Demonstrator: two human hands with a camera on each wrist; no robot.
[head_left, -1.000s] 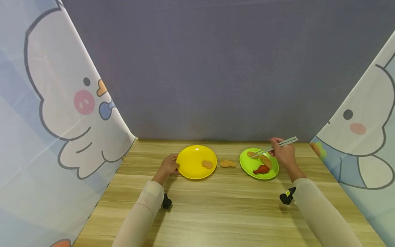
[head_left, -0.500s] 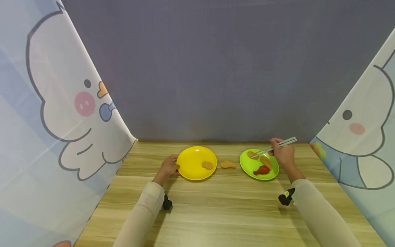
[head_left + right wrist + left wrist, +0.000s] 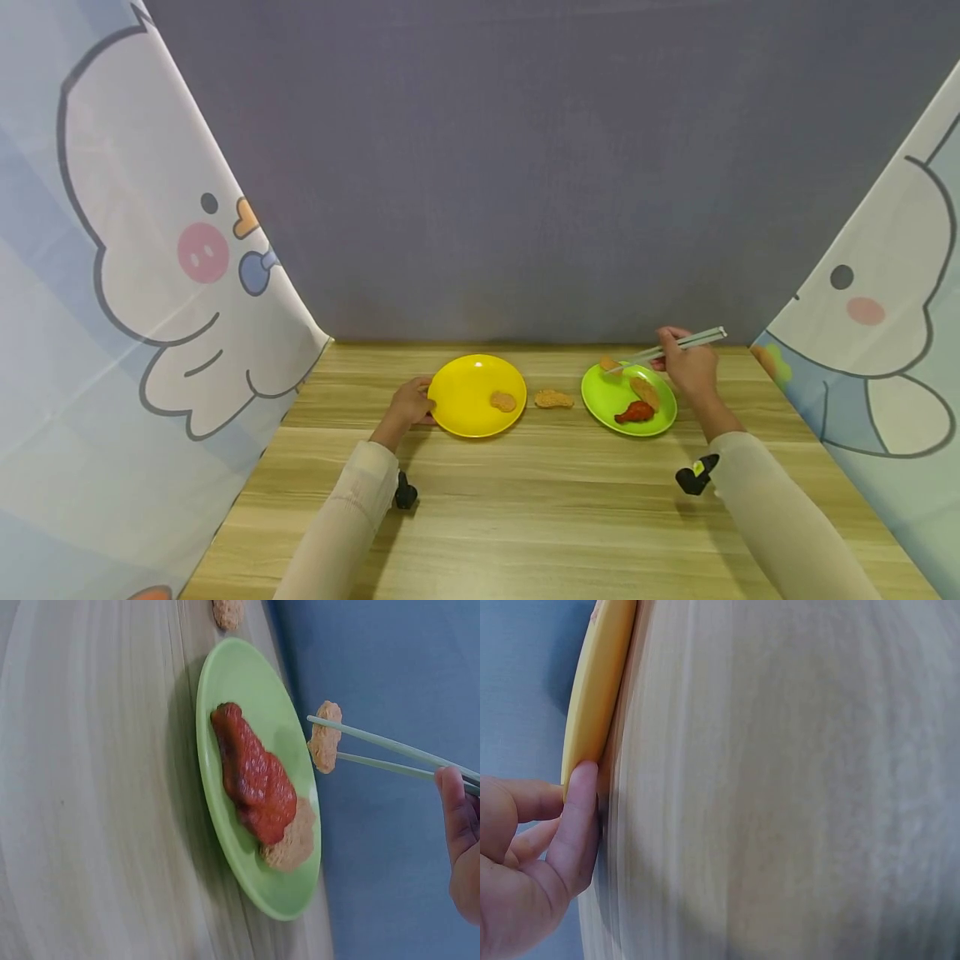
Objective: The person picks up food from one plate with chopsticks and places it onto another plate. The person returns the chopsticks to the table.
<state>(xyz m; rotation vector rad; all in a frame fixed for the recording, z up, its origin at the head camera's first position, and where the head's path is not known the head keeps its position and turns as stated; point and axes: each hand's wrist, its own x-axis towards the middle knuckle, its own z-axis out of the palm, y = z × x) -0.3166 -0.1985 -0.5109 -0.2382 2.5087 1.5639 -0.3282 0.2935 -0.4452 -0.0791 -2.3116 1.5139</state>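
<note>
My right hand [image 3: 692, 367] grips a pair of pale green chopsticks [image 3: 390, 745]. Between their tips is a breaded nugget [image 3: 325, 739], raised above the far side of the green plate [image 3: 600, 402]. On that plate lie a red drumstick [image 3: 251, 772] and another breaded piece [image 3: 294, 841], partly hidden behind the drumstick in the right wrist view. My left hand [image 3: 409, 403] pinches the left rim of the yellow plate [image 3: 604, 682], thumb on one side and fingers on the other. One nugget [image 3: 503, 402] lies right of that plate's middle.
On the wood-grain table [image 3: 525, 517], a breaded drumstick-shaped piece [image 3: 553, 399] lies between the two plates. A grey backdrop [image 3: 525, 208] rises behind the table's far edge. Cartoon-printed sheets [image 3: 135, 275] stand on both sides.
The chopsticks have lifted the nugget off the green plate, up and slightly away, and it has tilted. The right hand has risen a little. The left hand and yellow plate stay put.
</note>
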